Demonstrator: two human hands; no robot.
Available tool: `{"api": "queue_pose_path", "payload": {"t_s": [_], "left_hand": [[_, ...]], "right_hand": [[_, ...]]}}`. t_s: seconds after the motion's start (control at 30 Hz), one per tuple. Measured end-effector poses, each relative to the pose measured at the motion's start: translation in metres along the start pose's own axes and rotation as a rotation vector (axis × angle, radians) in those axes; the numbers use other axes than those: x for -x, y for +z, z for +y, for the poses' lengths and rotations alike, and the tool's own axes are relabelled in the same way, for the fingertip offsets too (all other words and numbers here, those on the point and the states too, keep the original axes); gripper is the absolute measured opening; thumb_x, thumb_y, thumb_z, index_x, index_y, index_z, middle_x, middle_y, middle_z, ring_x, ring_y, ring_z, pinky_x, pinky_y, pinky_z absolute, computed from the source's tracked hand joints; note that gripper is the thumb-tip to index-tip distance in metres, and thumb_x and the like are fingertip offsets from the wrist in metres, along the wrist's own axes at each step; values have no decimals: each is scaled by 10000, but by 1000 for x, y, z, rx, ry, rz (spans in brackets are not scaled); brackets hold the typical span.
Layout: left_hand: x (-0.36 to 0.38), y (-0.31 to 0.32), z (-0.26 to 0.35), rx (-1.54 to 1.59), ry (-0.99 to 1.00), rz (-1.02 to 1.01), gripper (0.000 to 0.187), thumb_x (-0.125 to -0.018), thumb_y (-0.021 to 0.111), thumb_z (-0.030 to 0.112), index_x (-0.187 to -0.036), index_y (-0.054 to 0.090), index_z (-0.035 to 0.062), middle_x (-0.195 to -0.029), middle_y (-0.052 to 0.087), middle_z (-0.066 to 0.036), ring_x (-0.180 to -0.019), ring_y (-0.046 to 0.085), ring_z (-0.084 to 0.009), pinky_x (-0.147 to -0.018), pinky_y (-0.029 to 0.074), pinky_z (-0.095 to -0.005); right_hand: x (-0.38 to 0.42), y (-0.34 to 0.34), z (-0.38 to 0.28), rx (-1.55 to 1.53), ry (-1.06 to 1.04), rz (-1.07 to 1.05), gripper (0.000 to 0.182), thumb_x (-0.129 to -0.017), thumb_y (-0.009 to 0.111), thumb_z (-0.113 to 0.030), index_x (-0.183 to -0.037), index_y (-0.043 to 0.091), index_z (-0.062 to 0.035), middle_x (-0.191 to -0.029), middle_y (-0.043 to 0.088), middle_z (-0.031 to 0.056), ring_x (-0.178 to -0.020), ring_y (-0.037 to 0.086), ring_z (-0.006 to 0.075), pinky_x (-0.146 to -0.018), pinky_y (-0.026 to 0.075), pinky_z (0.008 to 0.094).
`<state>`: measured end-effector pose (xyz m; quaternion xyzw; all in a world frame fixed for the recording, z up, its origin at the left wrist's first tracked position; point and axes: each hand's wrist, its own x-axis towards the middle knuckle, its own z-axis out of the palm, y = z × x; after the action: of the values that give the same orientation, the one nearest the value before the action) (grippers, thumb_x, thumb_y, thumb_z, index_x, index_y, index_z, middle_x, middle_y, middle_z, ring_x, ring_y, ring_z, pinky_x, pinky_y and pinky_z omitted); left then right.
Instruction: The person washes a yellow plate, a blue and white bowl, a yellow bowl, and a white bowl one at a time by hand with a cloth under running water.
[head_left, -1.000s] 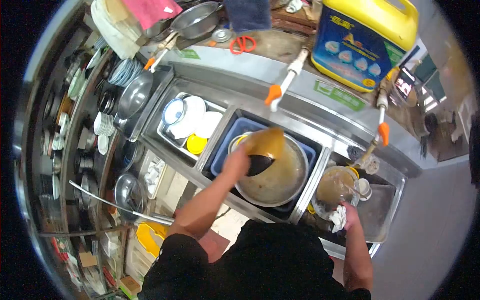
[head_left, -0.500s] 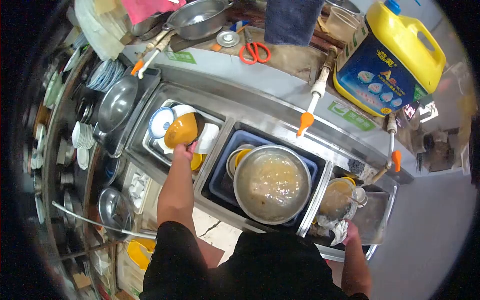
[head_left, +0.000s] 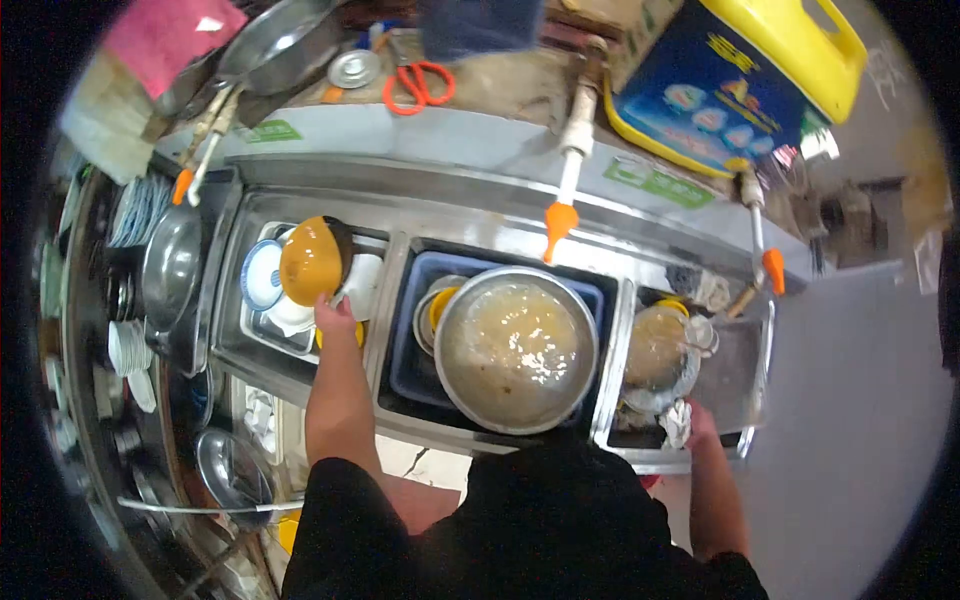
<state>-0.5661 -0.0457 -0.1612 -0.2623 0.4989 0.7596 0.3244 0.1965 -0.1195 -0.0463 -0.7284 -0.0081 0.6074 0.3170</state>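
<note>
One orange bowl (head_left: 310,262) sits over white dishes (head_left: 291,318), apparently for support; my left hand (head_left: 336,314) meets its rim, grip unclear; my right hand (head_left: 702,425) grips a cloth (head_left: 676,425).

the bowl (head_left: 310,262) covers part of the white dishes (head_left: 292,315), and the left hand (head_left: 338,312) hides some of a yellow dish (head_left: 326,338); whether the fingers touch the bowl is hard to tell. cloudy water (head_left: 515,345) hides the bottom of the basin (head_left: 518,424), which covers much of the blue tub (head_left: 450,264). where the right hand (head_left: 703,428) holds the rag (head_left: 676,425), its fingers blur together. the top edge cuts off the jug (head_left: 740,85) and pink cloth (head_left: 170,40). writing on 2 green labels (head_left: 655,183) is too small to read.
</note>
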Motion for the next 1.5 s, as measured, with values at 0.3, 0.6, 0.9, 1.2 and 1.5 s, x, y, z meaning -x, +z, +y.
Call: {"api": "queue_pose_path", "payload": {"t_s": [0.3, 0.6, 0.9, 1.2, 1.5], "left_hand": [[125, -27, -80, -722, 204, -271, 99, -809, 457, 76, -713, 473, 65, -664, 485, -54, -572, 503, -165, -471, 429, -277], [234, -98, -165, -1230, 298, -656, 132, -855, 563, 170, -903, 589, 51, -726, 571, -24, -616, 539, -118, -530, 429, -252], [295, -160, -140, -1626, 401, -580, 173, -821, 604, 126, -938, 607, -2, -703, 627, -45, -602, 577, -143, -580, 464, -259], [288, -215, -143, -1953, 462, -687, 291, -783, 612, 187, -996, 619, -12, -879, 672, -165, -827, 651, -293, -749, 502, -379], [312, -183, -159, -2225, 633, -978, 323, -776, 624, 239, -1017, 629, 24, -959, 645, -202, -927, 616, -355, -809, 486, -398]], "right_hand": [[-30, -35, 21, -57, 24, -42, 183, -845, 600, -143, -932, 653, 9, -828, 668, 102, -721, 658, 229, -668, 547, 409], [-146, -79, 45, 368, -240, 3, 236, -861, 526, -164, -951, 639, 23, -858, 662, 145, -765, 644, 262, -688, 510, 377], [-225, -49, 33, -297, 257, -499, 255, -908, 413, -129, -897, 623, 15, -830, 663, 173, -758, 659, 311, -725, 555, 450], [-345, -59, 83, 201, 167, -456, 243, -925, 437, -179, -970, 616, -20, -915, 656, 176, -828, 662, 299, -723, 553, 487], [-241, -64, 33, 1537, -514, -195, 326, -868, 560, -294, -986, 639, -1, -938, 672, 111, -909, 651, 259, -774, 509, 377]]}}
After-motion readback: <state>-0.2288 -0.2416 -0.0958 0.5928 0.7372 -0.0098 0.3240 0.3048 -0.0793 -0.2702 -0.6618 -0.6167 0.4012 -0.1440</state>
